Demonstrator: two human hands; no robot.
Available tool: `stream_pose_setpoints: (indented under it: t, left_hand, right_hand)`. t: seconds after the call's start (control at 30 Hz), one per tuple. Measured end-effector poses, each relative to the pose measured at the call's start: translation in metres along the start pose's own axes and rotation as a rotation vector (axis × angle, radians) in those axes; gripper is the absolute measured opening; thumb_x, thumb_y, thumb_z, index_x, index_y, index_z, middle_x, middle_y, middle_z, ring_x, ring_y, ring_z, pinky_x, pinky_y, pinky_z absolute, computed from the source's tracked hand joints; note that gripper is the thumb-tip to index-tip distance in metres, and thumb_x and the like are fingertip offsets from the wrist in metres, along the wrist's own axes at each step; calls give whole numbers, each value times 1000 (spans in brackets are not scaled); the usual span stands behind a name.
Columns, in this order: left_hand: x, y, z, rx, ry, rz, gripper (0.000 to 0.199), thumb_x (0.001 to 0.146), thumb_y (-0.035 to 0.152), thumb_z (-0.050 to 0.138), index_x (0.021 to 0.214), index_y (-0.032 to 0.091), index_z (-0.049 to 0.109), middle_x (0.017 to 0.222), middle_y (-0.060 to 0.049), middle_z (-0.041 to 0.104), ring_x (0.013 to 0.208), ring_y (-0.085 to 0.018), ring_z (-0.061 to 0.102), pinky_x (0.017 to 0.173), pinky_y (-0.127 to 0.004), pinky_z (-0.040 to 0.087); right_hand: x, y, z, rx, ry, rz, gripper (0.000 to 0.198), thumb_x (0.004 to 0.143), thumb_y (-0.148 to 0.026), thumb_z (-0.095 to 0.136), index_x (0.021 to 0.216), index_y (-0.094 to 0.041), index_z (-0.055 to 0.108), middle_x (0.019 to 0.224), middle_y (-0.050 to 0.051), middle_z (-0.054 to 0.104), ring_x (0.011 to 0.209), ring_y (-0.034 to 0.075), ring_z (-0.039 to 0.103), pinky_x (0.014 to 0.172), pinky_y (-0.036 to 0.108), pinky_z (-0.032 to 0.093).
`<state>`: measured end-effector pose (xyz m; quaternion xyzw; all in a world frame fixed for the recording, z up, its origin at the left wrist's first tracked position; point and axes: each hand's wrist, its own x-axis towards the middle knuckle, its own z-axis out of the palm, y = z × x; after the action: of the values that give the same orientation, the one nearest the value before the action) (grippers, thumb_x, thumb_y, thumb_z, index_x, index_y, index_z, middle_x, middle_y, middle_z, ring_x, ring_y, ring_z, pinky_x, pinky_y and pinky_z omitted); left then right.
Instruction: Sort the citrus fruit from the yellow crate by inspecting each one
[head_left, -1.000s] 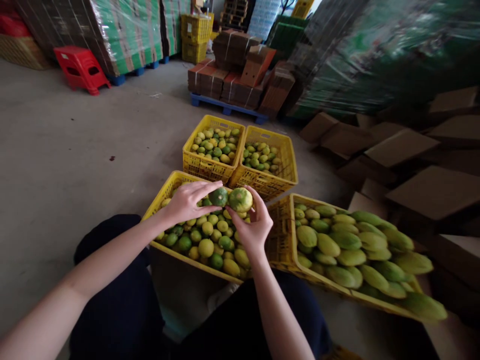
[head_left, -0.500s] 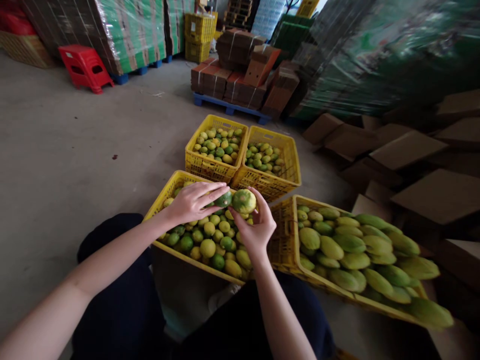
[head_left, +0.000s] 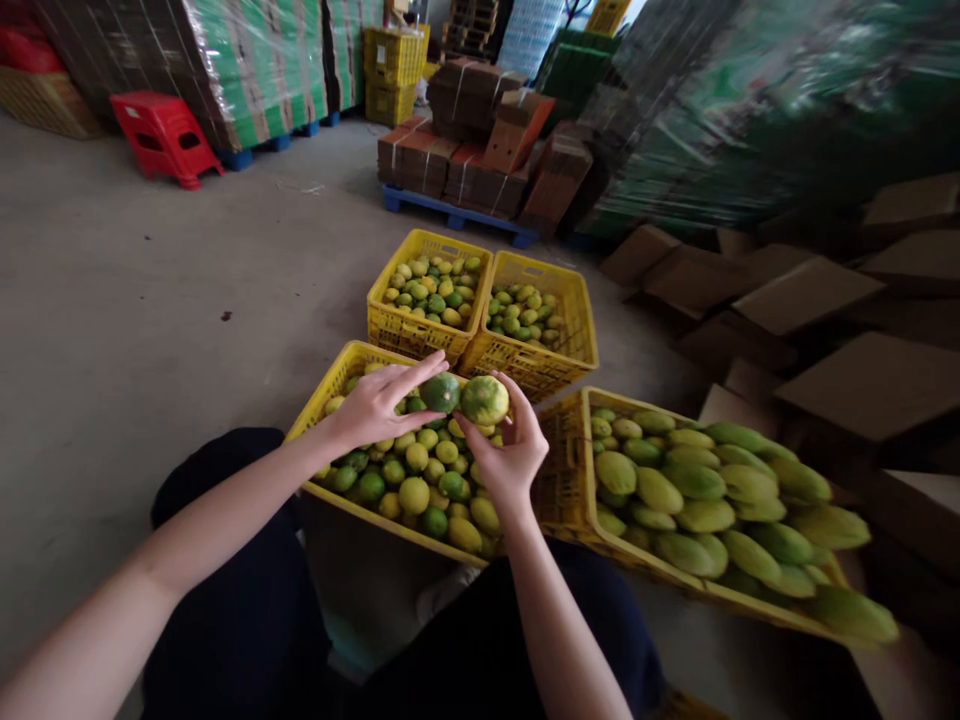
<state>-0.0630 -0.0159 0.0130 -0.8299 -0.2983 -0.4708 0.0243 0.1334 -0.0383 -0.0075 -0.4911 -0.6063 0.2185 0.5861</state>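
Pinching two fruits (head_left: 440, 393) (head_left: 484, 400), hands (head_left: 375, 405) (head_left: 512, 447) angled inward.

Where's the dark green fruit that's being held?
In the head view, the dark green fruit is in the left hand, over a yellow crate, just left of the yellow-green fruit in the right hand.

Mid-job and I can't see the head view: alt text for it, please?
The left hand holds a dark green fruit and the right hand a mottled yellow-green fruit, side by side above a yellow crate of loose fruit. Two more crates of fruit stand behind it, and a crate of longer green fruit stands to the right.
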Motion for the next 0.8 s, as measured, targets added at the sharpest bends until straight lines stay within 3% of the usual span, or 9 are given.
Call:
stream_pose_setpoints:
  t: [0.07, 0.27, 0.43, 0.57, 0.7, 0.8]
  left_hand:
    - [1, 1, 0, -73, -2, -59, 81, 86, 29, 71, 154, 20, 28, 126, -11, 69, 108, -19, 69, 95, -32, 56]
    - [5, 3, -1, -251, -34, -316, 47, 80, 33, 75, 124, 18, 65, 116, -8, 73, 100, -20, 71, 91, -32, 57]
    - [6, -2, 1, -450, -84, -552, 50, 75, 36, 79, 119, 16, 69, 118, -11, 72, 101, -21, 69, 87, -33, 57]
    - [6, -6, 3, -564, -87, -610, 47, 73, 38, 80, 114, 17, 71, 132, -14, 63, 112, -25, 65, 85, -34, 58]
    - [6, -7, 2, -615, -93, -659, 47, 71, 38, 81, 112, 17, 72, 139, -15, 58, 105, -24, 67, 85, -36, 58]
    - [7, -5, 2, -641, -121, -726, 52, 71, 37, 81, 117, 16, 70, 131, -15, 64, 100, -23, 69, 87, -38, 58]
  right_hand:
    - [0, -1, 0, -10, -4, -13, 55, 73, -26, 77, 126, -23, 62, 127, 9, 67, 118, 27, 63, 96, 41, 56]
    - [3, -1, -3, -20, -83, 9, 56, 73, -31, 79, 126, -25, 62, 127, 9, 67, 115, 28, 65, 93, 42, 57]
    - [4, 2, -4, -49, -132, 31, 57, 73, -33, 79, 126, -25, 62, 126, 8, 68, 115, 28, 64, 98, 45, 55]
    - [4, -2, -4, -47, -154, 67, 56, 73, -34, 78, 126, -25, 62, 125, 8, 68, 114, 28, 64, 95, 44, 56]
    - [4, -5, -4, -39, -163, 92, 56, 73, -36, 78, 126, -25, 62, 125, 9, 68, 114, 28, 64, 92, 43, 57]
    - [4, -4, -4, -40, -154, 100, 57, 72, -36, 78, 125, -25, 62, 125, 9, 68, 114, 29, 64, 92, 43, 57]
